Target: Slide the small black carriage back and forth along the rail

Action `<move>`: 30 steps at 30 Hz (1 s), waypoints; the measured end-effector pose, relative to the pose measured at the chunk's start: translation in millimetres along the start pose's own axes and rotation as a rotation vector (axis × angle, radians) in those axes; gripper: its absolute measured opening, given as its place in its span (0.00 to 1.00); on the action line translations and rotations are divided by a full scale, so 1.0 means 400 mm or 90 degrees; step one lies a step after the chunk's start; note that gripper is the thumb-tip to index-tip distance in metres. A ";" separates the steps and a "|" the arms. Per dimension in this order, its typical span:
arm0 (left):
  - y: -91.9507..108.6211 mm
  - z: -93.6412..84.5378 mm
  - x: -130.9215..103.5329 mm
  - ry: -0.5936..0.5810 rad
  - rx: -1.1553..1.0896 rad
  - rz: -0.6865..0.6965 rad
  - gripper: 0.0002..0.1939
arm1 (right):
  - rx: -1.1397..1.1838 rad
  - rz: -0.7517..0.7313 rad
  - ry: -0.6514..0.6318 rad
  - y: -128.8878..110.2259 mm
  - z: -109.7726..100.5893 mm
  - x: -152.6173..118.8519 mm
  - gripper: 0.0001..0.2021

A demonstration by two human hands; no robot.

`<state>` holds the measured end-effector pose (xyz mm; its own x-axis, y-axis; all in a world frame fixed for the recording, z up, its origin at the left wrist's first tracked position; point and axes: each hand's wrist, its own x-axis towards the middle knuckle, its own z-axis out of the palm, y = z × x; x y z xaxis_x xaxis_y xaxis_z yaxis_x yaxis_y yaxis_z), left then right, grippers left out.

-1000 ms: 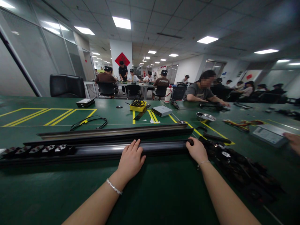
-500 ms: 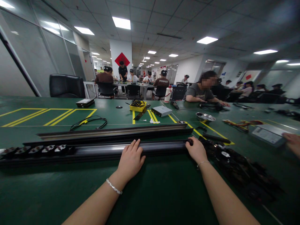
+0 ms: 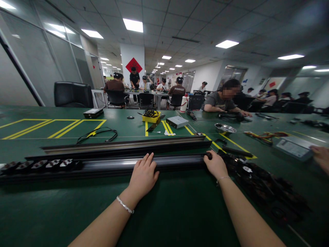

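A long black rail (image 3: 108, 166) with a shiny rounded metal face lies across the table in front of me. Its left part carries several black blocks with light tops (image 3: 52, 164). My left hand (image 3: 144, 173) lies over the middle of the rail, fingers stretched across its top and thumb on the near side. At the rail's right end, my right hand (image 3: 216, 164) is closed, fingers curled at a small dark round piece (image 3: 209, 155); the grip is partly hidden. Just behind lies a second long dark rail (image 3: 123, 145), apart from both hands.
Right of my right hand sits a dark mechanical assembly (image 3: 267, 185). Farther back are a metal bowl (image 3: 225, 128), a silver box (image 3: 177, 121), a yellow tray (image 3: 151, 118) with black cable and a power supply (image 3: 294, 147). Another person's hand (image 3: 321, 156) touches the power supply.
Both my hands and the rail stay where they were. The person across the table has shifted their head slightly.
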<state>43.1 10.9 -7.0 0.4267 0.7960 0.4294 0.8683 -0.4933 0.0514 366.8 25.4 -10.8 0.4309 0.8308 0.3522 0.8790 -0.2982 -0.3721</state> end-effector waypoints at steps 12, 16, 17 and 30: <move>0.002 -0.003 0.000 0.003 0.003 0.003 0.12 | 0.010 0.006 0.003 -0.003 -0.005 0.001 0.17; 0.002 -0.001 0.001 -0.001 -0.001 -0.002 0.12 | 0.014 0.012 0.010 -0.001 -0.003 0.002 0.17; 0.002 -0.001 0.000 -0.002 0.000 -0.002 0.12 | 0.013 0.012 0.008 -0.001 -0.003 0.003 0.17; -0.002 0.000 -0.002 0.005 0.011 0.004 0.12 | 0.008 0.041 -0.002 0.002 -0.007 0.002 0.19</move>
<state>42.1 10.7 -7.4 0.4295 0.7902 0.4371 0.8702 -0.4916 0.0337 368.5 24.5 -8.6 0.4853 0.8117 0.3251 0.8472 -0.3447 -0.4042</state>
